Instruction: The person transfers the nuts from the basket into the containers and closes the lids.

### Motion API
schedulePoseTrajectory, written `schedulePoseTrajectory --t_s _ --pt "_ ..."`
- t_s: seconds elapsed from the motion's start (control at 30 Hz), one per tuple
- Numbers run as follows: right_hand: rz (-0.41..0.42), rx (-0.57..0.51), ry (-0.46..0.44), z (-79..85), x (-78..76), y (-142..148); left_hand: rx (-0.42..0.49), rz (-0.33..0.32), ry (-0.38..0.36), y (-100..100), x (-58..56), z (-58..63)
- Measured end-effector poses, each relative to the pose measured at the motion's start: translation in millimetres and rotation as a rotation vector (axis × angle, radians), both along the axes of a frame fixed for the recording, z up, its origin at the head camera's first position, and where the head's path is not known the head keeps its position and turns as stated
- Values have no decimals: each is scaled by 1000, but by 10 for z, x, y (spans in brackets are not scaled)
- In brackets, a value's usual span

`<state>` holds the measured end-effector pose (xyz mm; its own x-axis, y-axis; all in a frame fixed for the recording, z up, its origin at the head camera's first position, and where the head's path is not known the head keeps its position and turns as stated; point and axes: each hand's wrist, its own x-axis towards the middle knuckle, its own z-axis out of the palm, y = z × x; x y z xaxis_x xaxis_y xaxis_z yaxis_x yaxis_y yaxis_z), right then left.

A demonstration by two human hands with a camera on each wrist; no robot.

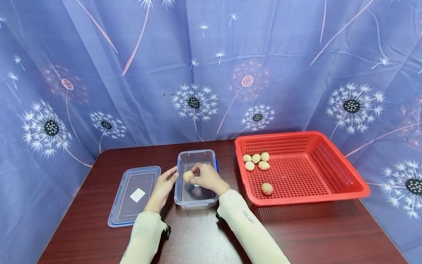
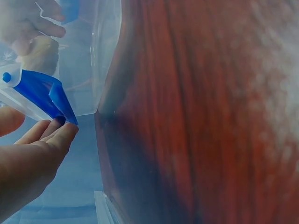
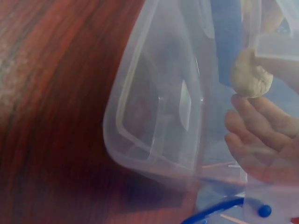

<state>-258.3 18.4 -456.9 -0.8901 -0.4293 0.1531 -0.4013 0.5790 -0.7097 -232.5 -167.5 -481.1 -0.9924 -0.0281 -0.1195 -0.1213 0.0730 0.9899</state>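
In the head view a walnut (image 1: 188, 176) is pinched between the thumb and fingers of my right hand (image 1: 208, 179), over the inside of a clear plastic container (image 1: 196, 203). The right wrist view shows the same walnut (image 3: 247, 79) at the fingertips of that hand (image 3: 268, 133), seen through the clear wall. My left hand (image 1: 161, 191) is at the container's left side. Its fingertips touch a blue clasp (image 2: 39, 93) hanging from the rim, with the thumb apart from the fingers.
A clear lid with blue edging (image 1: 148, 183) lies on the brown table (image 1: 197, 238), left of the container. To the right stands a red perforated basket (image 1: 296, 176) with several walnuts (image 1: 256, 158) in its left part. A blue patterned curtain (image 1: 211, 66) hangs behind.
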Motion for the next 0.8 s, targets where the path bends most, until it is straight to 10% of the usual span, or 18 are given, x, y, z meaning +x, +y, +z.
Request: schedulePoseTrajectory --t_s 0.8 --pt "117 -105 -4 309 115 130 74 18 37 10 9 -63"
